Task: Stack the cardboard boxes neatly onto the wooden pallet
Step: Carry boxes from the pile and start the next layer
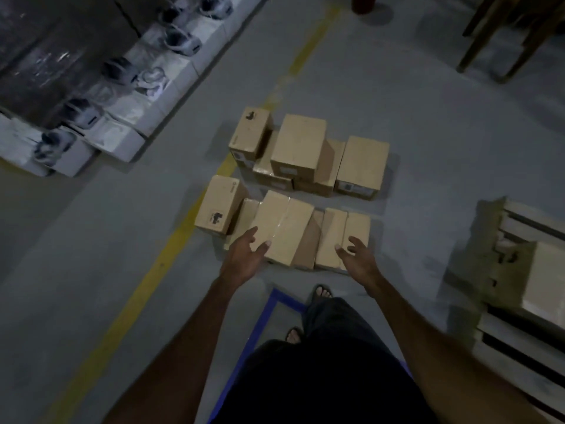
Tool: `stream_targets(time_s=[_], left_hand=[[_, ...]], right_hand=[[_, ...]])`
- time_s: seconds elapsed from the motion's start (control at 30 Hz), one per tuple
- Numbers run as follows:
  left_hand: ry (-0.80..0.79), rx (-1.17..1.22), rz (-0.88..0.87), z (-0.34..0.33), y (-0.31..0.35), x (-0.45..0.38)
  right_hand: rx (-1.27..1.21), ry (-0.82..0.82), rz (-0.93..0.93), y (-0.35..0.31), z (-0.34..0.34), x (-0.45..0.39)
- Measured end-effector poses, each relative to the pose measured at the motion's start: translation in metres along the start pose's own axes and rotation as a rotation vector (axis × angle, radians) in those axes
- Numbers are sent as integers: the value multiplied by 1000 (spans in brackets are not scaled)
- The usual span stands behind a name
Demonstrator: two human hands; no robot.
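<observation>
We are reaching both arms toward the cardboard boxes [293, 185] clustered on the grey floor [412, 123]; our left hand [247, 255] is spreading loose fingers over the nearest box [282, 228]; our right hand [356, 255] is hovering, fingers relaxed, holding nothing; the wooden pallet [519, 270] is sitting well apart at our right.

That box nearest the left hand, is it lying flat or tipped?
Tipped. The box leans at an angle across the boxes beside it, one end raised. The left hand is at its near corner.
</observation>
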State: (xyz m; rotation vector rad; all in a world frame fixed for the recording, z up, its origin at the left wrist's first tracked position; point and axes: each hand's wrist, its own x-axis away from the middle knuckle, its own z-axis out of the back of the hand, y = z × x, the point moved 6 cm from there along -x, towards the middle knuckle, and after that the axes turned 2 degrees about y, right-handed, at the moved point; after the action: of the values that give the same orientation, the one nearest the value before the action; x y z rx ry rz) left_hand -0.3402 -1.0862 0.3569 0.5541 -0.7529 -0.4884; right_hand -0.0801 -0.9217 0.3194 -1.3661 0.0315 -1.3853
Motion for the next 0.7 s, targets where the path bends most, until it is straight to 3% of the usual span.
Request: stream_targets(time_s=[0.23, 0.57, 0.7], left_hand=[[-51, -118, 37, 8, 3, -64], [-203, -300, -54, 0, 15, -204], [-253, -331, -53, -14, -10, -259]], right_hand=[[26, -71, -153, 14, -14, -58], [-86, 47, -226, -6, -53, -152], [-177, 107, -257, 0, -84, -188]])
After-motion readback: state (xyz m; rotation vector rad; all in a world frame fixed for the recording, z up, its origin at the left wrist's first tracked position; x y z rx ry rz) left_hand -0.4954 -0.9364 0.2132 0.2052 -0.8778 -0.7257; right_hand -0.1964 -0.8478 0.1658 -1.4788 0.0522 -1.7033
